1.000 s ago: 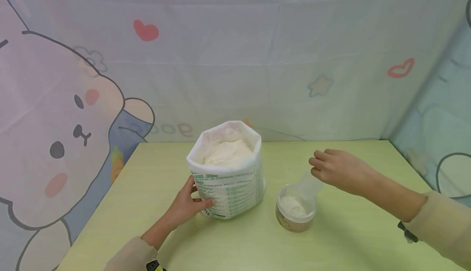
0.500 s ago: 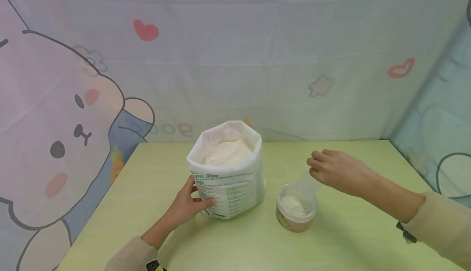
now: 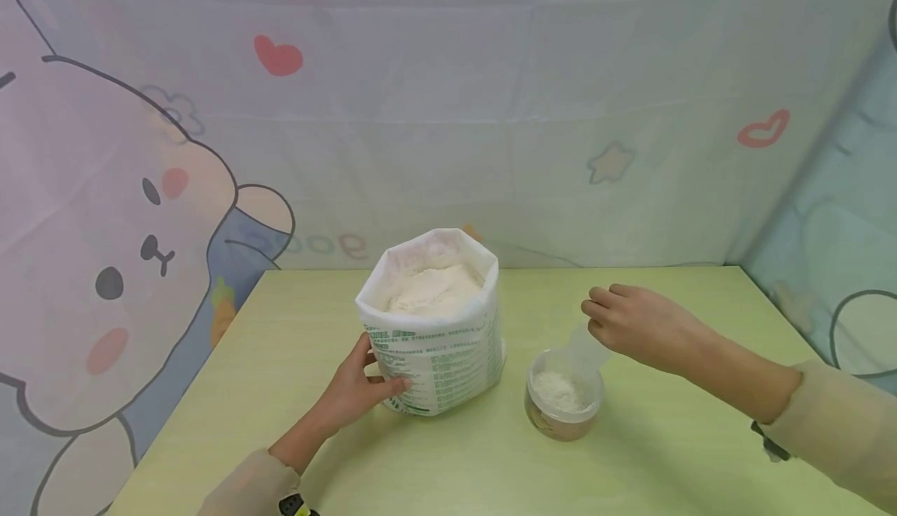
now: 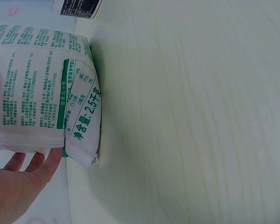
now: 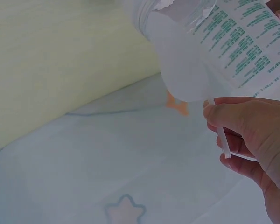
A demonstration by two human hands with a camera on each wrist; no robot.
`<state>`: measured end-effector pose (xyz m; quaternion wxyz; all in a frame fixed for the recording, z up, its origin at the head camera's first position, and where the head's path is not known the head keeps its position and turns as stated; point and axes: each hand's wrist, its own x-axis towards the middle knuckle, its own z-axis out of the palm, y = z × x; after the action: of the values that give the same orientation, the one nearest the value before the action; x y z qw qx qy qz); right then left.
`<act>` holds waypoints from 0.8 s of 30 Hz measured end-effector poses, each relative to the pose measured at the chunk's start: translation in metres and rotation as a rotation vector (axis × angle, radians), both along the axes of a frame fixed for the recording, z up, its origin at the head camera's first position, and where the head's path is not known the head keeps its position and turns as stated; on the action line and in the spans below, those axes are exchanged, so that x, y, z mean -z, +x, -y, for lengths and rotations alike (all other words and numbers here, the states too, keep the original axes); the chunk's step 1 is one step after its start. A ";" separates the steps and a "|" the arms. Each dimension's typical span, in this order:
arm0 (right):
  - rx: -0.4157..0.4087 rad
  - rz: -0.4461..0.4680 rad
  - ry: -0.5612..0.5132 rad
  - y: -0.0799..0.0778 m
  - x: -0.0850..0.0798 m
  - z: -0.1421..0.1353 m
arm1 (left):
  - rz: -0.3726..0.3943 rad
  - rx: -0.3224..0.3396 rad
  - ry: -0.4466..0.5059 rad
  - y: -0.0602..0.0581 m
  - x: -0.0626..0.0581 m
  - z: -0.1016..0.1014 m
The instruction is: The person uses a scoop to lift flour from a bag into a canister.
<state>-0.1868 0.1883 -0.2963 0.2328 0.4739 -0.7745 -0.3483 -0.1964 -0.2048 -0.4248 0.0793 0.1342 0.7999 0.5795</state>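
A white bag of flour (image 3: 448,368) with green print stands with its top folded back, pale powder inside. My left hand (image 3: 360,387) holds its near left side, thumb on the front and fingers round the side; in the left wrist view, the fingers (image 4: 42,165) lie along the bag's face. To the right stands a small clear jar (image 3: 561,426) partly filled with white powder. My right hand (image 3: 641,325) is above and right of the jar, pinching the handle of a translucent plastic scoop (image 3: 589,349). The scoop's bowl (image 5: 177,65) overlaps the jar's far rim in the head view.
Both containers stand on a pale yellow-green table (image 3: 280,345). A printed cloth (image 3: 448,111) with hearts and a cartoon animal hangs behind its back edge, and another cloth (image 3: 855,212) hangs along the right side.
My right hand has shifted slightly left, and the scoop has moved with it. The left hand, bag and jar have stayed in place.
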 end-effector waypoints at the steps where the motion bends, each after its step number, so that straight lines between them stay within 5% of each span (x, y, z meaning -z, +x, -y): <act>1: -0.002 -0.002 0.001 0.000 -0.001 0.001 | -0.001 0.000 0.000 0.000 0.000 0.000; 9: -0.034 0.006 -0.031 0.000 -0.006 0.005 | -0.004 -0.002 0.002 0.000 0.000 0.000; 24: -0.013 0.262 -0.334 -0.012 -0.002 -0.015 | -0.009 -0.001 0.001 0.000 -0.001 0.001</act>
<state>-0.1985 0.2035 -0.2945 0.2078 0.4751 -0.8419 -0.1492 -0.1962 -0.2054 -0.4242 0.0754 0.1367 0.8000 0.5793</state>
